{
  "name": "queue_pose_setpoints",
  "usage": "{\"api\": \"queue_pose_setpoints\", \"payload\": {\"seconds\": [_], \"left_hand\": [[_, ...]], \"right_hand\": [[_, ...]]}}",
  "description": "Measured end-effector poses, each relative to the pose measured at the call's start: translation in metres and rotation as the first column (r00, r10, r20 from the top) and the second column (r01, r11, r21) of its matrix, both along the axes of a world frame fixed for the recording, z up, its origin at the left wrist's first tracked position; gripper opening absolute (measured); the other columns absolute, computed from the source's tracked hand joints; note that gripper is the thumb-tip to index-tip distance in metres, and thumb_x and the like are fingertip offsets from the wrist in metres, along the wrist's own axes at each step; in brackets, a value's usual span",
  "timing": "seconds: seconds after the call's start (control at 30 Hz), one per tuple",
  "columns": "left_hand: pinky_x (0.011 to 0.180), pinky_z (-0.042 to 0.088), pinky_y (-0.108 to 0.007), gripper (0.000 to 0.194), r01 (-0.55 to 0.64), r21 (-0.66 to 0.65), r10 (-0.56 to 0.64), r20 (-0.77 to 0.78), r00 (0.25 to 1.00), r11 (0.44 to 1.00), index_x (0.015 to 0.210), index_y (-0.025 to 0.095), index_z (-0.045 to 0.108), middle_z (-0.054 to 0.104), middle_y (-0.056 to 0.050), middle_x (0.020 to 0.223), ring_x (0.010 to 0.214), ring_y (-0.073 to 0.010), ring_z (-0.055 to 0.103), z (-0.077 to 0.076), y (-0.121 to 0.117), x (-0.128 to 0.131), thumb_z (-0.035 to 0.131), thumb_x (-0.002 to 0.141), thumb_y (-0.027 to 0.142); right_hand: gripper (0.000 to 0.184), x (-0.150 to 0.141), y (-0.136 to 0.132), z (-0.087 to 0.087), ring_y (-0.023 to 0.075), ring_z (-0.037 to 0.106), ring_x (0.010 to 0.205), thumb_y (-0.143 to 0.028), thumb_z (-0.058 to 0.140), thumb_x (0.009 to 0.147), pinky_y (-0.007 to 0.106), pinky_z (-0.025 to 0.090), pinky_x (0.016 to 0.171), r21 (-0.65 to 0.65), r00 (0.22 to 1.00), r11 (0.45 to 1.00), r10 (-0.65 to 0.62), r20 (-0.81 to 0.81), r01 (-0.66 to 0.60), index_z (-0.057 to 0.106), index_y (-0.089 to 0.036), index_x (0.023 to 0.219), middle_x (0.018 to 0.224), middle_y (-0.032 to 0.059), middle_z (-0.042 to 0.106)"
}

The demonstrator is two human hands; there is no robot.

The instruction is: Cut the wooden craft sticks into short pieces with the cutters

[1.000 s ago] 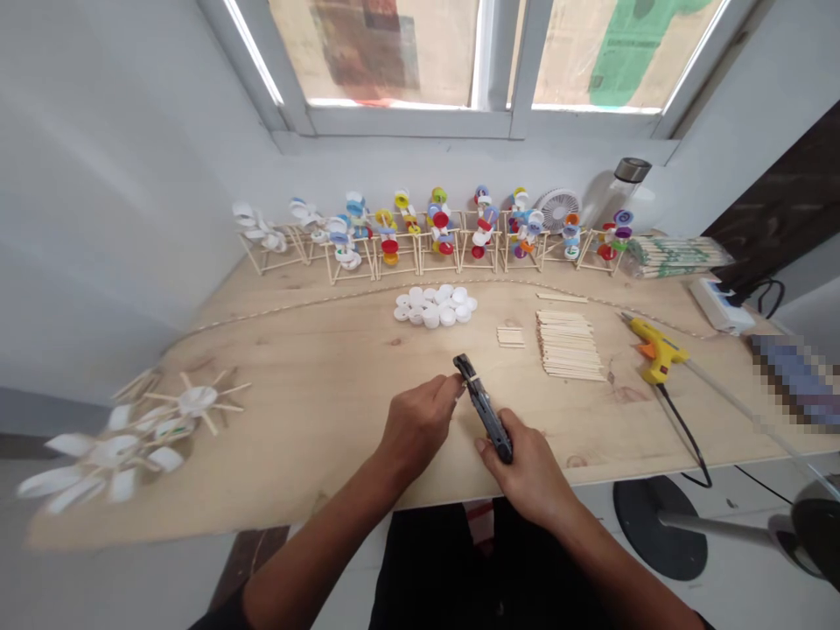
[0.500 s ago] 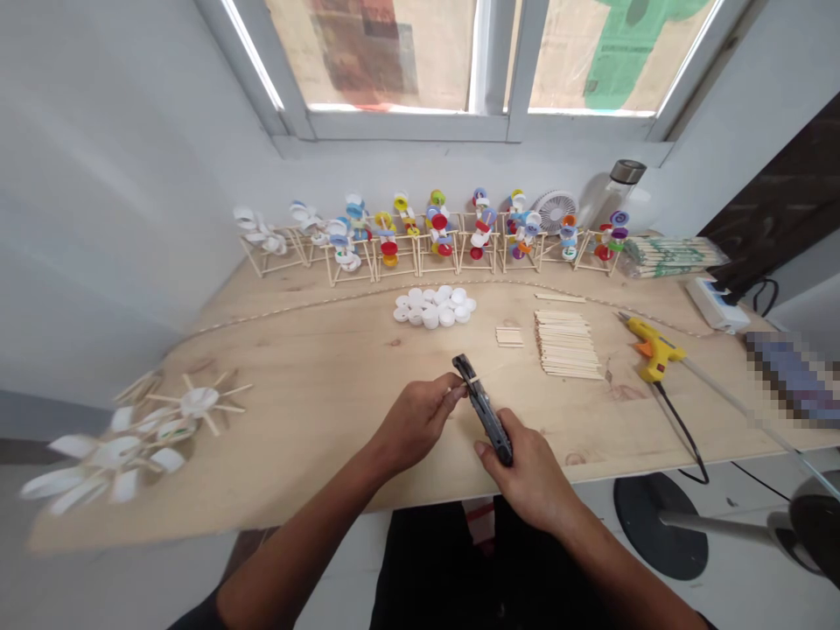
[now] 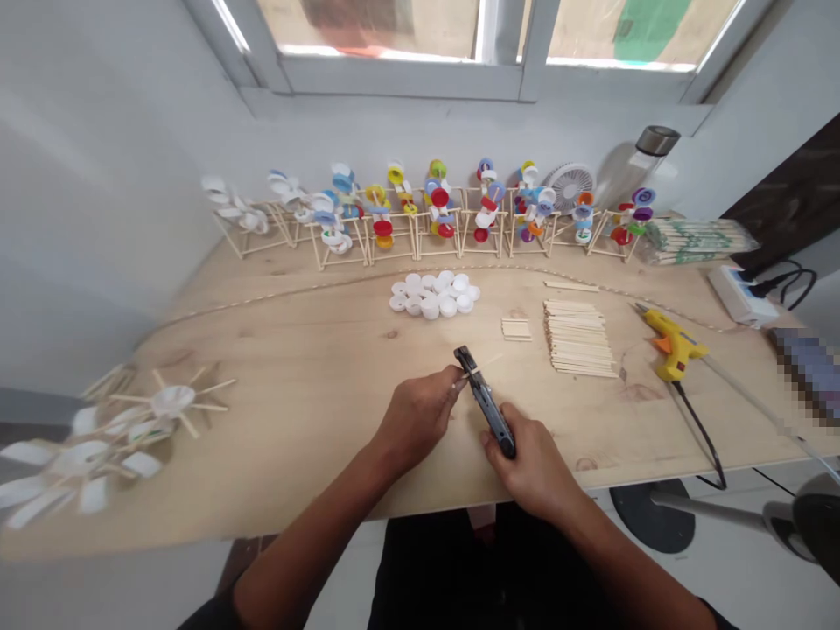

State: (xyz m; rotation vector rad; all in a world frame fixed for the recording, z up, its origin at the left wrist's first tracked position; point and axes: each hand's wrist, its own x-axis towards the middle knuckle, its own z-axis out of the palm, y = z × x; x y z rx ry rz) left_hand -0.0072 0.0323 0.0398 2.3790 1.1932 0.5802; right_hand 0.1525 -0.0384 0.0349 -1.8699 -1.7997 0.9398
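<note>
Your hands meet near the front edge of the surface: the right hand is closed around the black cutter, and the left hand pinches a thin wooden stick set across the cutter's nose. Since a second ago the grip has hardly shifted; only your head has tipped down, so the stick looks not yet cut. Counted: one cutter, one stick in hand, one yellow glue gun toward the right edge, one stack of sticks, one cluster of white caps, about nine cap models along the back edge.
</note>
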Motion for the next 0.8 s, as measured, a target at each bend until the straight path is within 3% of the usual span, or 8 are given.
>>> {"api": "queue_pose_setpoints", "payload": {"seconds": [0.27,0.43,0.53,0.67,0.8], "left_hand": [[0.054,0.04,-0.023,0.028,-0.01,0.013,0.01,0.006,1.0,1.0,0.087,0.016,0.052,0.061,-0.003,0.067,0.058,-0.014,0.057,-0.008,0.004,-0.002,0.027,0.092,0.028],[0.063,0.044,-0.024,0.023,-0.032,0.014,0.03,0.146,0.989,0.999,0.092,0.017,0.053,0.062,-0.004,0.079,0.069,-0.0136,0.059,-0.013,0.0,-0.003,0.032,0.091,0.027],[0.065,0.044,-0.024,0.023,-0.034,0.072,0.023,0.145,0.989,0.997,0.09,0.017,0.055,0.059,-0.004,0.08,0.073,-0.0139,0.057,-0.015,-0.001,0.0,0.034,0.09,0.027],[0.064,0.043,-0.023,0.025,0.059,0.16,-0.071,0.073,0.995,0.985,0.09,0.017,0.057,0.055,-0.004,0.079,0.073,-0.0132,0.054,-0.016,0.0,0.016,0.034,0.091,0.026],[0.055,0.036,-0.019,0.023,0.224,0.233,-0.22,-0.045,0.975,0.946,0.091,0.02,0.059,0.051,-0.002,0.078,0.069,-0.0108,0.05,-0.02,0.004,0.045,0.036,0.09,0.024]], "right_hand": [[0.01,0.0,0.004,-0.004,0.015,0.049,0.056,-0.027,0.046,0.081,0.024,0.029,0.054,-0.021,0.999,1.0,-0.014,0.047,0.015,0.042,-0.021,0.074,0.059,-0.0022,0.05],[0.01,0.002,0.001,0.004,0.0139,0.049,0.058,-0.027,0.05,0.079,0.024,0.033,0.056,-0.044,0.993,0.998,-0.039,-0.11,0.034,0.045,-0.02,0.073,0.061,-0.0032,0.049],[0.009,0.008,-0.003,0.005,0.0126,0.047,0.059,-0.027,0.051,0.078,0.023,0.036,0.057,-0.044,0.961,0.997,-0.07,-0.267,0.06,0.047,-0.019,0.075,0.064,-0.0034,0.049],[0.01,0.022,-0.015,0.003,0.0104,0.043,0.056,-0.027,0.051,0.08,0.022,0.036,0.053,-0.036,0.885,0.993,-0.119,-0.451,0.115,0.049,-0.018,0.084,0.066,-0.0038,0.046],[0.015,0.035,-0.03,0.005,0.0083,0.039,0.048,-0.032,0.05,0.083,0.021,0.034,0.047,-0.058,0.802,0.981,-0.186,-0.567,0.186,0.046,-0.019,0.089,0.061,-0.0063,0.04]]}}
